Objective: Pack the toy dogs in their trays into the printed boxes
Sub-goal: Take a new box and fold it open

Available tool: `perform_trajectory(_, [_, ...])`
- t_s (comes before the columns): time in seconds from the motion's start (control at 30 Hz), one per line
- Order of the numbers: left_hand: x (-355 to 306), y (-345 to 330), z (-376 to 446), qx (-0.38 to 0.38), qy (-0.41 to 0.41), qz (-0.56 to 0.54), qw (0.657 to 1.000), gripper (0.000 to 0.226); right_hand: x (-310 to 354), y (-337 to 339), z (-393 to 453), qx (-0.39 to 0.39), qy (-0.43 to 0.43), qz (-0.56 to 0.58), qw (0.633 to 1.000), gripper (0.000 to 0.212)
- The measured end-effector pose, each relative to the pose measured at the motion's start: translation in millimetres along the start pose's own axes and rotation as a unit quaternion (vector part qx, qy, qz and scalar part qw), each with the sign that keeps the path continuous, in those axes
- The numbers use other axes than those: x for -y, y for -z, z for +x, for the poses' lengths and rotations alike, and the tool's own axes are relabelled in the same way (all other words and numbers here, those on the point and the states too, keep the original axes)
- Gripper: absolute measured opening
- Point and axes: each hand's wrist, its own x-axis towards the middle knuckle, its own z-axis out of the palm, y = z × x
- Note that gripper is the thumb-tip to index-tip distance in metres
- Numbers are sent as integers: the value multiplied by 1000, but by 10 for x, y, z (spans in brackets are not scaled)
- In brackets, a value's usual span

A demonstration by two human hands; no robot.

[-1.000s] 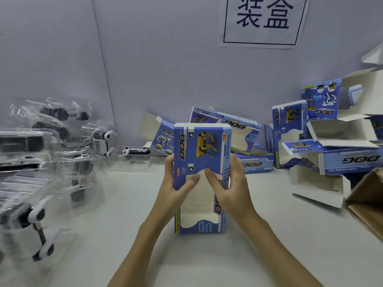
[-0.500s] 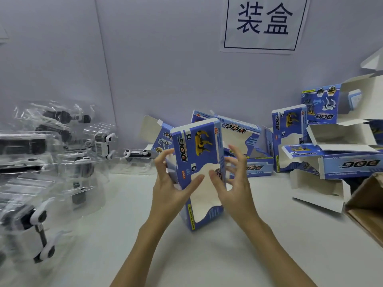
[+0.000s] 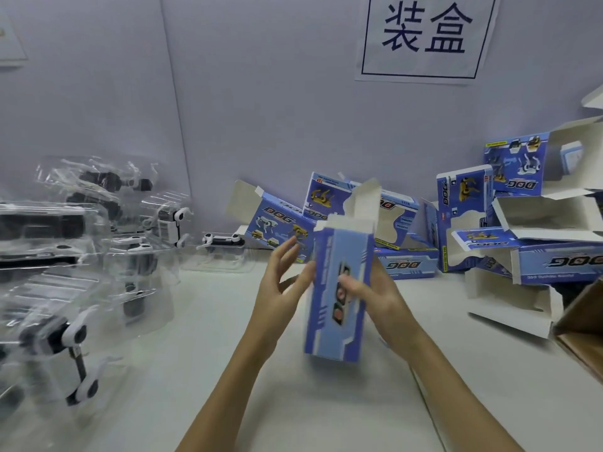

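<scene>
At far left, the clear moulded plastic trays holding black-and-white toy dogs lie stacked and leaning on the pale surface. They look light but springy and slick, with thin shells that would probably buckle if squeezed across the middle; a hold on the flat rims seems safest. The nearest tray lies tilted, its dog running roughly toward and away from the camera.

Further right, the left hand is spread, fingers straight and apart, its fingertips just beside the left edge of the blue printed cardboard box; I cannot tell whether it touches. That box stands upright in mid-air above the surface, long axis vertical, narrow side panel facing the camera, its top flap raised and mouth open upward. It is thin card, light, likely empty and easily crushed, so it is best held by opposite edges near the middle. The right hand grips it there from the right, fingers curled onto the panel.

Rightmost, more open blue printed boxes lie heaped against the wall.
</scene>
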Motion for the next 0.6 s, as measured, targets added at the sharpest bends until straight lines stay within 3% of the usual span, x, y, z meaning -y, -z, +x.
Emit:
perform_trajectory(0.07, [32,27,12,21,68,-13,997,87,11,58,4,28,-67,146,987,64])
perform_trajectory(0.13, [100,33,10,59,122,-62,989,83,0,58,-6,38,-88,172,980,56])
perform_trajectory(0.2, [187,43,13,64,114,-84,988,67,-15,27,2,11,-68,107,992,48])
perform_trajectory(0.27, [223,85,28,36,80,-97,991,65,-25,20,21,-46,-25,46,998,50])
perform_trajectory(0.37, [281,150,36,-9,13,-62,998,90,-55,23,40,-59,39,-15,997,58])
perform_trajectory(0.47, [338,133,19,-32,-25,54,998,118,-114,-71,22,-38,44,-82,995,56])
perform_trajectory(0.53, [368,87,33,-43,-38,95,994,119,-144,-180,4,-82,59,-134,986,58])
perform_trajectory(0.6, [421,72,38,-45,-35,108,993,119,-131,-330,-12,-181,106,-223,952,55])
